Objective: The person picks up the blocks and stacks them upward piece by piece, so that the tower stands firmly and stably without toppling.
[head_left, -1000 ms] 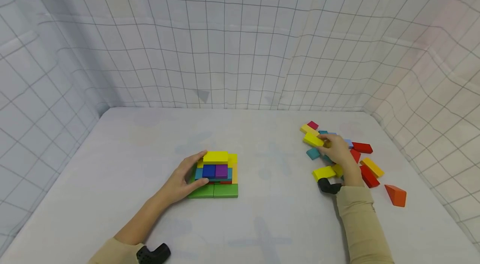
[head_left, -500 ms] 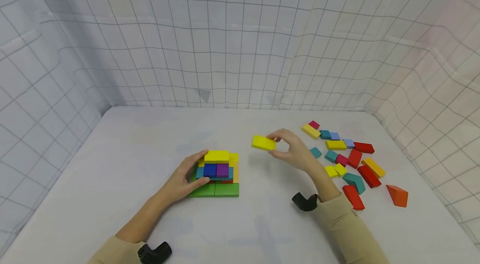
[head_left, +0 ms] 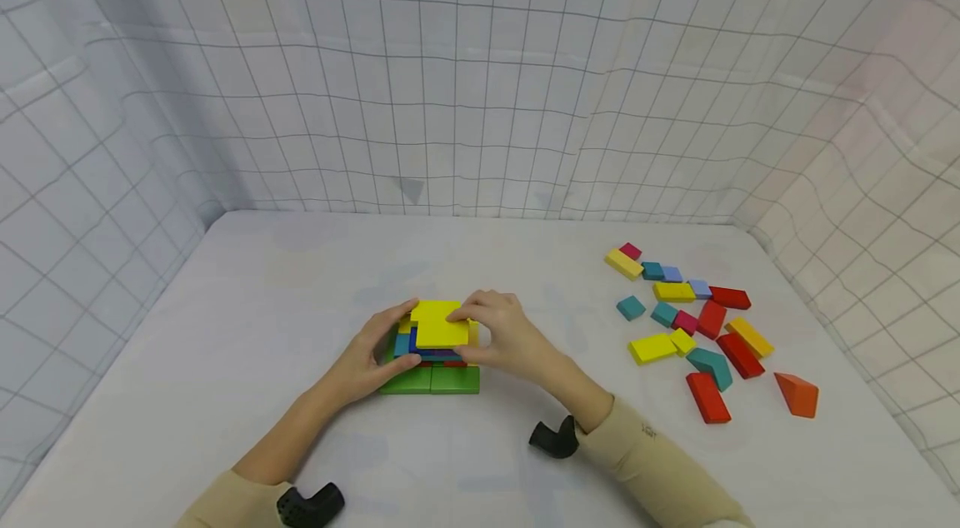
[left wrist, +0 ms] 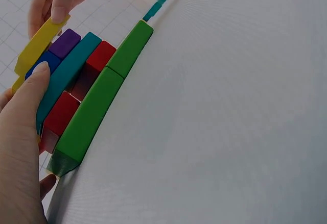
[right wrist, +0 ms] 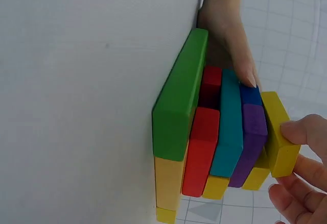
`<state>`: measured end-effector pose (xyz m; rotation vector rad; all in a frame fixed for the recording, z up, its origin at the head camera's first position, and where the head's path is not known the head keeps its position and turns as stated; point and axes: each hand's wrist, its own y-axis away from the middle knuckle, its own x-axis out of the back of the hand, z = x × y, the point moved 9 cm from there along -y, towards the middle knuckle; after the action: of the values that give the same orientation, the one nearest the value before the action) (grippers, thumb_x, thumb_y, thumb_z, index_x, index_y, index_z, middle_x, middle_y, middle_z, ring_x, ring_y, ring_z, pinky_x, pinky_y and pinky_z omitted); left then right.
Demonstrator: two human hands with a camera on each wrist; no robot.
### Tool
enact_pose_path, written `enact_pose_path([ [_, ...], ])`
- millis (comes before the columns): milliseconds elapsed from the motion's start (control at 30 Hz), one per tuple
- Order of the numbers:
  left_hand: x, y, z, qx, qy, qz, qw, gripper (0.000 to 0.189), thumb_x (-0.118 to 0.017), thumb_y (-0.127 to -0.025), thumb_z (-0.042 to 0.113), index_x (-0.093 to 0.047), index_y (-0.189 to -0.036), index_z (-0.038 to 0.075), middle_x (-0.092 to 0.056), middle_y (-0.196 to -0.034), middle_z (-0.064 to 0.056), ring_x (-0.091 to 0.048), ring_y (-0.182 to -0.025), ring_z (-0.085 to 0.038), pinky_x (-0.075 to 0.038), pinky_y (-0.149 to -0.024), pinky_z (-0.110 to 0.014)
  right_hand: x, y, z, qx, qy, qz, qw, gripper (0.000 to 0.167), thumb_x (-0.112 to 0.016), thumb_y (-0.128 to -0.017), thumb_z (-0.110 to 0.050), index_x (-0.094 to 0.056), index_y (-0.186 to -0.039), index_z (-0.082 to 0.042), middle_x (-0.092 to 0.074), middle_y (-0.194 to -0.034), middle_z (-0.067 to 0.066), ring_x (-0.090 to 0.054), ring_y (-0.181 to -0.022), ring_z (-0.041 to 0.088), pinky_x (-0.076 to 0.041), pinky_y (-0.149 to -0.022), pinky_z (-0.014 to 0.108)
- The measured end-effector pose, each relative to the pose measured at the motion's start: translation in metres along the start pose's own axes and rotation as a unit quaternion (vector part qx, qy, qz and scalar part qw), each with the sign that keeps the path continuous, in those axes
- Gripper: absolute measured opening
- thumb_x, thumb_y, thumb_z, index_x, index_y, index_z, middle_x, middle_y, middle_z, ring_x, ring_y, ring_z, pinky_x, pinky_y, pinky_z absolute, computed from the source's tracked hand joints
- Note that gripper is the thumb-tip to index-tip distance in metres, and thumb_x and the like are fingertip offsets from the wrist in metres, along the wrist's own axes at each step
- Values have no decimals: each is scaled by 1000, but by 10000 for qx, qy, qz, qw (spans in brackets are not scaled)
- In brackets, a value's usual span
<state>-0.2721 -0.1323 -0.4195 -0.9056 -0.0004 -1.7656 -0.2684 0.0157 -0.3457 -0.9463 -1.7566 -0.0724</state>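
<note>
A layered stack of coloured wooden blocks, with green blocks [head_left: 455, 380] at its base, stands left of centre in the head view. My left hand [head_left: 360, 366] spans its left side, thumb in front and fingers behind; the thumb tip lies against a dark blue block [left wrist: 47, 63]. My right hand [head_left: 504, 332] pinches a flat yellow block [right wrist: 279, 137] between thumb and fingers at the top front. That block lies over the dark blue block and a purple block [right wrist: 254, 119]. Lower down, the right wrist view shows a teal block [right wrist: 229, 132] and red blocks [right wrist: 201, 152].
Loose blocks lie scattered at the right of the white table [head_left: 262, 286], among them a yellow one [head_left: 652, 348], a teal arch-shaped one [head_left: 711, 366], red ones [head_left: 708, 397] and an orange wedge [head_left: 797, 395]. A gridded white curtain [head_left: 480, 95] surrounds the table's back and sides.
My right hand has picked up a yellow block from the pile on the right and carried it left onto the stack's top front. The left hand has stayed at the stack.
</note>
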Motion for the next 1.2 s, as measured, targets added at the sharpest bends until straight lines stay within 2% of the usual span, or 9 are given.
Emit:
enact_pose_path([
  [233,0,-1,3,-123,66,26,9999,75,-71,-78,8,-33,-142,15,-37,-141,-7,-34,-127,-28,-29,-101,-55,-7,-1,-5,11,580,-18,9983,33,-74,-77,-23,-66,-106,-12,-57,-98,-1,-51,-92,13,-34,-84,34],
  [433,0,-1,2,-89,124,21,9999,76,-71,-77,8,-32,-142,14,-36,-142,-7,-33,-128,-28,-28,-100,-57,-7,0,-4,47,681,96,9976,36,-74,-77,-28,-65,-109,-14,-55,-103,1,-50,-94,15,-34,-84,34],
  [567,-1,-1,2,-171,-2,-7,9999,76,-71,-79,11,-30,-143,15,-34,-144,-6,-31,-130,-22,-28,-101,-54,-9,1,4,-202,390,-31,9990,55,-74,-76,-34,-55,-123,-13,-50,-117,5,-47,-104,19,-33,-87,39],
  [667,0,-2,5,-324,-36,10,9995,75,-70,-80,14,-29,-143,14,-33,-144,-6,-30,-130,-19,-27,-104,-46,-13,0,12,-363,-104,-233,9990,65,-74,-76,-33,-48,-130,-10,-47,-127,7,-46,-114,21,-34,-93,40],
  [800,0,-2,9,-445,43,62,9990,71,-69,-81,15,-32,-141,12,-34,-143,-6,-30,-130,-17,-24,-107,-31,-19,0,21,-461,-882,-491,9938,65,-74,-77,-27,-45,-131,-6,-48,-132,6,-43,-122,18,-35,-102,35],
  [867,0,-3,10,-499,92,95,9987,69,-69,-81,14,-34,-140,11,-36,-142,-7,-30,-129,-17,-23,-107,-29,-21,-1,23,-491,-1151,-547,9906,63,-74,-78,-25,-46,-130,-4,-49,-132,6,-43,-123,17,-35,-102,31],
  [1000,1,-4,13,-549,157,157,9982,65,-69,-81,10,-37,-138,10,-38,-140,-8,-31,-129,-17,-23,-107,-27,-22,-2,27,-515,-1276,-538,9890,63,-73,-78,-27,-46,-130,-5,-50,-131,5,-44,-122,16,-35,-102,31],
  [1200,1,-5,14,-498,189,214,9984,66,-70,-77,1,-40,-135,6,-40,-138,-12,-33,-127,-17,-22,-106,-23,-22,-3,28,-457,-1264,-494,9897,63,-75,-76,-26,-47,-129,-4,-51,-128,6,-49,-112,17,-40,-97,34],
])
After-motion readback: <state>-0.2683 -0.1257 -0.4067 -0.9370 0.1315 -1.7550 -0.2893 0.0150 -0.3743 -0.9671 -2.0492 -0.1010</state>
